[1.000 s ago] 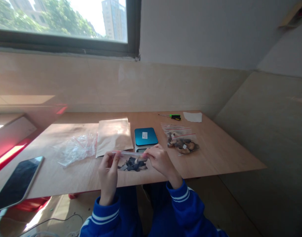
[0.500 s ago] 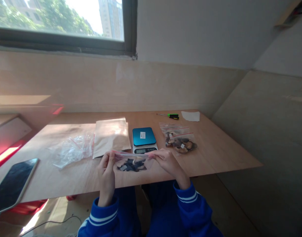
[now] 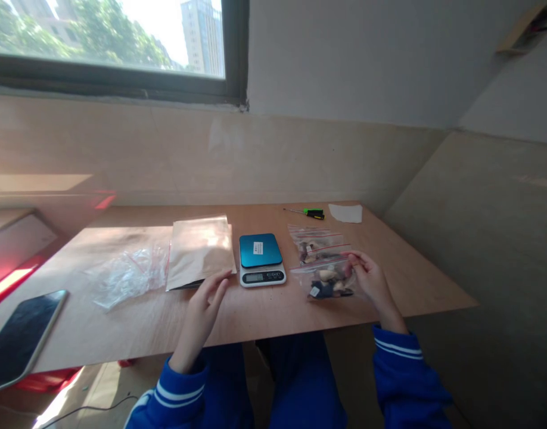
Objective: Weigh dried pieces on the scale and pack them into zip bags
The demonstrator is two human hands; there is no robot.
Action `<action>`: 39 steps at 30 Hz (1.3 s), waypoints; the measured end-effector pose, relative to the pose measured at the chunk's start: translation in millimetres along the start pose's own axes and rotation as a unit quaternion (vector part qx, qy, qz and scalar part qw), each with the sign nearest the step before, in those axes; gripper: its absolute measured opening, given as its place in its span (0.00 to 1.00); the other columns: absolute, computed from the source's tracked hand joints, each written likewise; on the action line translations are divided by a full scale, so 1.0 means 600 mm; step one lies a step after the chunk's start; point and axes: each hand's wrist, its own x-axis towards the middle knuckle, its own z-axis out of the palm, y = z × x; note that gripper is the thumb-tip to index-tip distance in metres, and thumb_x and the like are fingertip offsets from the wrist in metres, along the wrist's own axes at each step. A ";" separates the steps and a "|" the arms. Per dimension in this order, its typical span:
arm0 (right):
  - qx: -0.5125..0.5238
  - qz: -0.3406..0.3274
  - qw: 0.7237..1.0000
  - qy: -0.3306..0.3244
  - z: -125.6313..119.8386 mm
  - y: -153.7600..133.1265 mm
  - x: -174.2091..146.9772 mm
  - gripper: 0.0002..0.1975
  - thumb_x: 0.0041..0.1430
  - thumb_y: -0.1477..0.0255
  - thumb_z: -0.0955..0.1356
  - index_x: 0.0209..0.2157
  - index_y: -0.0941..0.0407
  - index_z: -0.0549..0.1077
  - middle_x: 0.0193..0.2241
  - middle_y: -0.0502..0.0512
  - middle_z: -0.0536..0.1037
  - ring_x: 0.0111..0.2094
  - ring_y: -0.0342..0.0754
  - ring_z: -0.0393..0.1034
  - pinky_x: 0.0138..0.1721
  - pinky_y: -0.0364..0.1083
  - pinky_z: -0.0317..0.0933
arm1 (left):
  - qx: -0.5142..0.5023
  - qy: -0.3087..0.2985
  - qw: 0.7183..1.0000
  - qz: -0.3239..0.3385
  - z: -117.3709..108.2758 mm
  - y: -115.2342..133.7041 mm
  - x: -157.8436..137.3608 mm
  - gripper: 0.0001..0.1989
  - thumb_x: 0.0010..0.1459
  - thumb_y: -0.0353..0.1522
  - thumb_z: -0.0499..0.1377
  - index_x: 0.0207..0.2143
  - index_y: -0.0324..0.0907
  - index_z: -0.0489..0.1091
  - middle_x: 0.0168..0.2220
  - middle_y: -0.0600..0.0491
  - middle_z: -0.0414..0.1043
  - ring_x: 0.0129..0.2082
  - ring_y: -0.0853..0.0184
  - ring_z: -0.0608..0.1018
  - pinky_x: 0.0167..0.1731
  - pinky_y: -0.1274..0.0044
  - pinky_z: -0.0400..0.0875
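My right hand (image 3: 363, 275) pinches the upper right corner of a clear zip bag (image 3: 329, 283) with dark and pale pieces and a small white label inside. That bag lies over the lower part of other filled zip bags (image 3: 310, 245) on the right of the table. My left hand (image 3: 206, 307) holds nothing; its fingers are apart, close to the lower right corner of a stack of brown paper envelopes (image 3: 202, 247). Between the hands stands a kitchen scale (image 3: 261, 259) with a blue top and a small display, nothing on its plate.
Crumpled clear plastic bags (image 3: 130, 274) lie left of the envelopes. A phone (image 3: 25, 330) rests at the table's left front. At the back are a screwdriver (image 3: 311, 213) with a green and black handle and a white paper piece (image 3: 346, 213). The table's front edge runs before my legs.
My right hand has carried the zip bag from in front of the scale rightward to the other filled bags. My left hand has let go of it and opened.
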 end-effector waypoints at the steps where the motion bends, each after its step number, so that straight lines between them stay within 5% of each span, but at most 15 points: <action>1: -0.032 0.005 0.999 0.032 -0.020 0.018 0.012 0.23 0.59 0.52 0.64 0.39 0.58 0.73 0.20 0.50 0.71 0.22 0.46 0.66 0.27 0.45 0.63 | 0.047 0.020 0.998 0.030 -0.017 -0.012 0.007 0.19 0.61 0.43 0.54 0.49 0.45 0.72 0.52 0.47 0.74 0.55 0.58 0.73 0.55 0.65 0.67; 4: -0.158 -0.026 0.978 0.132 -0.052 0.058 0.026 0.27 0.58 0.51 0.62 0.45 0.61 0.71 0.32 0.62 0.76 0.33 0.55 0.71 0.38 0.55 0.67 | 0.179 0.063 0.978 0.082 -0.071 -0.059 0.032 0.21 0.61 0.42 0.53 0.53 0.44 0.70 0.57 0.43 0.68 0.59 0.54 0.69 0.57 0.61 0.64; 7: -0.291 -0.116 0.923 0.223 -0.036 0.067 -0.003 0.29 0.62 0.55 0.60 0.54 0.63 0.66 0.49 0.74 0.71 0.54 0.64 0.65 0.54 0.66 0.57 | 0.268 0.025 0.958 0.100 -0.116 -0.106 0.053 0.23 0.60 0.42 0.52 0.55 0.43 0.67 0.60 0.41 0.64 0.59 0.51 0.69 0.56 0.59 0.65; 12: -0.387 -0.116 0.905 0.134 0.044 0.072 -0.077 0.29 0.64 0.57 0.60 0.62 0.57 0.60 0.64 0.72 0.54 0.65 0.67 0.50 0.58 0.68 0.53 | 0.329 -0.025 0.938 0.101 -0.151 -0.149 0.069 0.22 0.60 0.43 0.52 0.54 0.46 0.69 0.61 0.44 0.65 0.60 0.51 0.69 0.55 0.59 0.65; 17: -0.367 -0.037 0.925 0.087 0.084 0.097 -0.060 0.32 0.66 0.57 0.57 0.64 0.60 0.56 0.66 0.73 0.49 0.67 0.70 0.44 0.59 0.71 0.48 | 0.293 -0.061 0.949 0.097 -0.160 -0.136 0.077 0.21 0.61 0.45 0.51 0.50 0.46 0.73 0.56 0.48 0.72 0.54 0.56 0.75 0.49 0.69 0.70; 21: -0.327 -0.077 0.937 0.093 0.117 0.017 -0.040 0.28 0.65 0.61 0.60 0.62 0.61 0.61 0.66 0.74 0.52 0.67 0.70 0.44 0.60 0.74 0.43 | 0.353 0.034 0.930 0.097 -0.159 -0.091 0.076 0.17 0.63 0.41 0.52 0.48 0.48 0.76 0.43 0.49 0.80 0.38 0.57 0.82 0.33 0.73 0.72; 24: -0.172 -0.232 0.956 -0.049 0.182 -0.101 -0.054 0.19 0.68 0.69 0.57 0.58 0.54 0.66 0.61 0.63 0.65 0.63 0.53 0.57 0.62 0.59 0.54 | 0.409 0.107 0.899 0.114 -0.150 -0.046 0.072 0.14 0.62 0.38 0.56 0.46 0.50 0.77 0.32 0.51 0.81 0.26 0.61 0.81 0.23 0.77 0.65; 27: -0.064 -0.338 0.904 -0.255 0.273 -0.203 -0.075 0.19 0.69 0.73 0.57 0.56 0.51 0.68 0.54 0.55 0.74 0.59 0.45 0.64 0.60 0.49 0.60 | 0.431 0.167 0.872 0.160 -0.141 -0.008 0.066 0.12 0.60 0.38 0.59 0.44 0.50 0.79 0.26 0.52 0.80 0.22 0.62 0.80 0.20 0.78 0.60; 29: -0.097 -0.386 0.871 -0.290 0.330 -0.240 -0.084 0.19 0.70 0.75 0.56 0.56 0.56 0.69 0.55 0.57 0.73 0.60 0.46 0.63 0.61 0.48 0.59 | 0.431 0.203 0.860 0.181 -0.137 0.010 0.064 0.11 0.59 0.38 0.60 0.42 0.50 0.79 0.24 0.53 0.80 0.22 0.62 0.80 0.19 0.78 0.60; 35: -0.321 -0.307 0.846 -0.295 0.396 -0.265 -0.095 0.23 0.72 0.69 0.54 0.37 0.63 0.77 0.33 0.64 0.81 0.38 0.54 0.76 0.43 0.52 0.69 | 0.369 0.275 0.868 0.184 -0.129 0.026 0.057 0.11 0.60 0.39 0.59 0.39 0.45 0.79 0.23 0.54 0.79 0.24 0.64 0.81 0.21 0.80 0.63; 39: -0.254 -0.205 0.889 -0.321 0.408 -0.266 -0.075 0.14 0.68 0.75 0.61 0.40 0.65 0.76 0.38 0.68 0.80 0.40 0.58 0.75 0.42 0.54 0.69 | 0.371 0.250 0.868 0.214 -0.111 0.020 0.043 0.12 0.61 0.39 0.58 0.41 0.46 0.79 0.25 0.55 0.80 0.23 0.66 0.81 0.21 0.80 0.63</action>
